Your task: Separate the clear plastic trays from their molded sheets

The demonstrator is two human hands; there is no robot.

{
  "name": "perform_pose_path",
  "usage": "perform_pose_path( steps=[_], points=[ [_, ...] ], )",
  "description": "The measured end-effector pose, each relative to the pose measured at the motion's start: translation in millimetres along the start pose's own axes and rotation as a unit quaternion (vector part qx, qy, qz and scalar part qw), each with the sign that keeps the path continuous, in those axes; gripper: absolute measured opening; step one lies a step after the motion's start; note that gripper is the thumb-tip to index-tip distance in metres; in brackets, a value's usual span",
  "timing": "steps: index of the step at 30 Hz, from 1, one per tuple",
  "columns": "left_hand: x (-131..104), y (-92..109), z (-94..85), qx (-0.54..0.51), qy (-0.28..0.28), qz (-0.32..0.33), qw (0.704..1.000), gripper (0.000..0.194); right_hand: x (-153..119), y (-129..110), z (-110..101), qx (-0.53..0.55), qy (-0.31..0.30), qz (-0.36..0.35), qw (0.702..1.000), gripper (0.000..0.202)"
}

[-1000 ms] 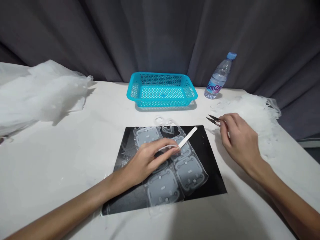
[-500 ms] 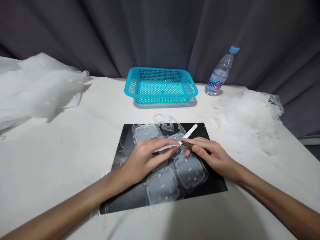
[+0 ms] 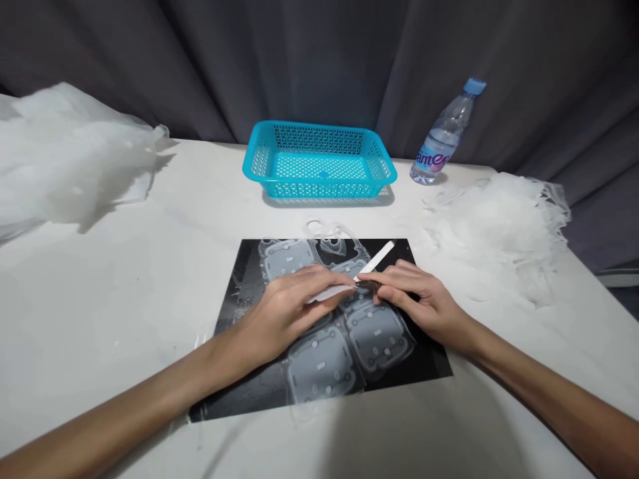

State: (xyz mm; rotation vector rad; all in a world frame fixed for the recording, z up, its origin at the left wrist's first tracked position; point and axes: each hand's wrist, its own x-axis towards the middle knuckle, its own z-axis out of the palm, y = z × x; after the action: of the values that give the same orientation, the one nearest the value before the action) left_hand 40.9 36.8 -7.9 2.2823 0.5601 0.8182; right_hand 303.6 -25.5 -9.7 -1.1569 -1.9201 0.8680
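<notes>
Between the thumb and fingers of my left hand [image 3: 294, 306] is a small translucent white piece [image 3: 329, 293]. My right hand [image 3: 424, 299] is closed round a small dark metal tool [image 3: 368, 285], whose tip meets the piece by the left fingertips. Just beyond the fingertips lies a white strip [image 3: 378, 258], slanting up to the right. Both hands are over a black sheet [image 3: 419, 362] that bears a clear, moulded plastic sheet with rounded grey-looking panels [image 3: 322, 366]. The fingers hide part of the tool and the piece.
A blue perforated basket [image 3: 319, 181] stands at the back middle, with a water bottle [image 3: 439, 143] to its right. Crumpled translucent plastic [image 3: 74, 156] is heaped at the left, and another white pile [image 3: 499, 233] lies at the right. A dark curtain hangs behind the table.
The view has shifted slightly, so the basket and bottle appear higher. The dark tool now shows more plainly at the left fingertips. Both hands keep their holds.
</notes>
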Motion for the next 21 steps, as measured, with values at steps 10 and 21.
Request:
perform_pose_path(
  steps=[10,21],
  points=[
    [-0.1,1.1,0.5,0.021,0.013,0.027,0.999,0.023,-0.1,0.4,-0.4,-0.018,-0.004,-0.016,1.0,0.034],
    [-0.8,3.4,1.4,0.033,0.014,0.017,0.999,0.021,0.1,-2.5,0.1,-0.033,0.001,-0.005,0.999,0.032]
  ],
)
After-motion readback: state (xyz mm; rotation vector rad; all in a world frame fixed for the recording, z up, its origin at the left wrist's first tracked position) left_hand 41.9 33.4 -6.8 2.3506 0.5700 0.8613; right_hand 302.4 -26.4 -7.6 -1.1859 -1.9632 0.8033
